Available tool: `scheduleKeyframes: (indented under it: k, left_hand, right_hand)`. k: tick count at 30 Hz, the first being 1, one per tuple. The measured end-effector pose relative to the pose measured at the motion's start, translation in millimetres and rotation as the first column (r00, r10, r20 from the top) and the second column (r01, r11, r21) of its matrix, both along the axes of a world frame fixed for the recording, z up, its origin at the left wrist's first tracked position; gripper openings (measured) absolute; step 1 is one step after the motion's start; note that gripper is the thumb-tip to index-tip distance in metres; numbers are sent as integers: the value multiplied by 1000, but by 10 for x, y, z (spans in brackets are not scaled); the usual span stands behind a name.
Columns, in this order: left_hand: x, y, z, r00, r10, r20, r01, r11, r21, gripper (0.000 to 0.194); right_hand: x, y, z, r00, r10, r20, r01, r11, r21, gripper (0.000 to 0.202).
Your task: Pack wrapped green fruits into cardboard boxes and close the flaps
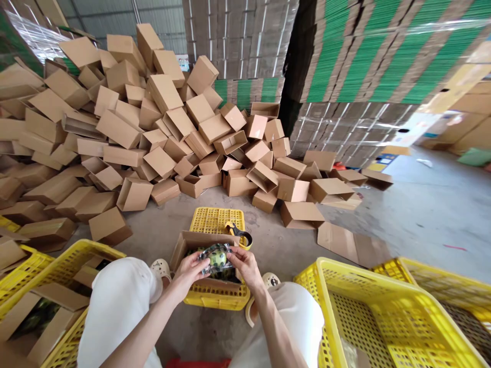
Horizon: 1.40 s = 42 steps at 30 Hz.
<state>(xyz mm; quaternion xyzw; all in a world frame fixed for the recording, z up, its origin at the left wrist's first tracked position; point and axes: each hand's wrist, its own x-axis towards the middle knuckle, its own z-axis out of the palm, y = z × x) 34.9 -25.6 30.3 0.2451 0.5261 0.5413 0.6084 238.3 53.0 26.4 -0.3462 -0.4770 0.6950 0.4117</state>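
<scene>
Between my two hands is a clear plastic packet with dark printing and a round green item [218, 258] inside; what the item is, I cannot make out. My left hand [191, 270] pinches the packet's left end, and my right hand [244, 265] pinches its right end. Directly beneath them stands an open cardboard box [182, 250] with similar dark-and-green packets, partly hidden by my hands. The box rests on a yellow plastic crate [199, 219]. Beyond my right hand, a yellow-and-black tape dispenser [238, 232] lies on the crate.
A large heap of small cardboard boxes [161, 161] spreads ahead and left. Yellow crates flank my knees: one on the right [326, 306], and one on the left [72, 255] holding filled boxes [53, 296]. Tall stacks of flattened cardboard [345, 56] stand behind.
</scene>
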Motion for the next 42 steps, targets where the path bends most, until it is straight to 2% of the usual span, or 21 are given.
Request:
scheduleKeyframes:
  k: [5, 8, 13, 16, 20, 23, 28, 33, 37, 39, 42]
  left_hand:
    - [28, 1, 45, 999, 45, -17, -45, 999, -21, 61]
    - [23, 9, 6, 997, 67, -25, -67, 998, -13, 59]
    - [-6, 41, -79, 991, 116, -65, -116, 993, 11, 55]
    - [-6, 48, -66, 991, 116, -67, -114, 993, 22, 54]
    - [23, 51, -5, 991, 135, 11, -136, 990, 29, 53]
    - [49, 63, 35, 985, 152, 87, -153, 988, 8, 50]
    - [59, 82, 31, 982, 135, 134, -140, 990, 27, 48]
    - [-12, 76, 31, 983, 116, 144, -123, 992, 42, 55]
    - [-73, 58, 61, 983, 63, 171, -52, 997, -65, 66]
    - [-70, 47, 56, 990, 18, 143, -5, 996, -92, 62]
    - [-41, 38, 35, 997, 13, 79, -12, 1000, -13, 53]
  right_hand:
    - [1, 12, -2, 1000, -9, -2, 9, 1000, 29, 40]
    - [0, 15, -8, 1000, 0, 14, 0, 1000, 15, 42]
    - [-25, 9, -69, 997, 79, 10, -78, 996, -42, 48]
    - [-40, 13, -106, 992, 122, 27, -121, 992, -32, 42]
    - [-43, 15, -70, 997, 74, 7, -74, 997, 5, 34]
    - [-36, 2, 4, 999, 22, -35, -23, 999, -36, 34]
    - [-25, -6, 49, 996, -53, -74, 47, 995, -86, 42]
    - [-26, 19, 14, 997, -57, -56, 52, 996, -79, 41]
    - [-34, 31, 10, 999, -42, -34, 41, 999, -12, 41]
    - [-37, 23, 9, 999, -27, -21, 27, 999, 24, 42]
    - [-31, -4, 2, 1000, 14, -24, -14, 1000, -2, 42]
